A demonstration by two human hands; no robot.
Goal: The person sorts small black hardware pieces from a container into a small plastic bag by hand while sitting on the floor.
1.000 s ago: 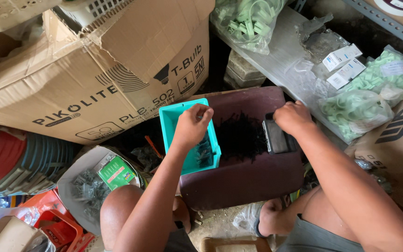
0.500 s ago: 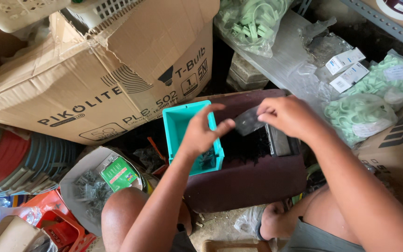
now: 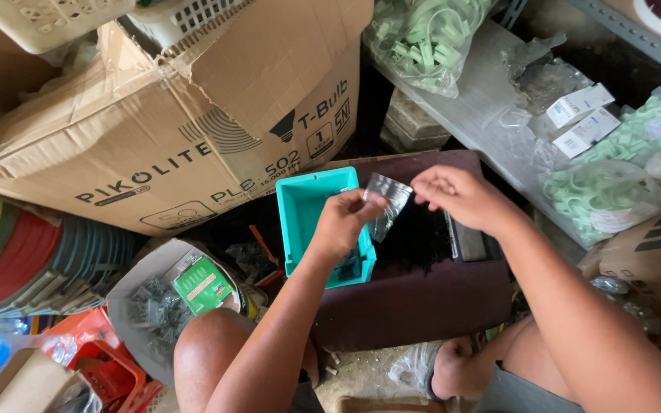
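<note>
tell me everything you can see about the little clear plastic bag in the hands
The small clear plastic bag looks thin, glossy and crinkled, catching grey-white glare. It is held up in the air between both hands: the left hand pinches its lower left side, the right hand meets its upper right corner. It hangs tilted above the teal plastic bin and the dark maroon box. Its contents cannot be made out.

A teal plastic bin [image 3: 311, 206] is seen on a dark maroon box [image 3: 422, 306]; a clear, silvery small bag [image 3: 388, 208] is held.

Shop storerm, stock cartons [image 3: 193, 130], bagged parts [image 3: 422, 34]
</note>
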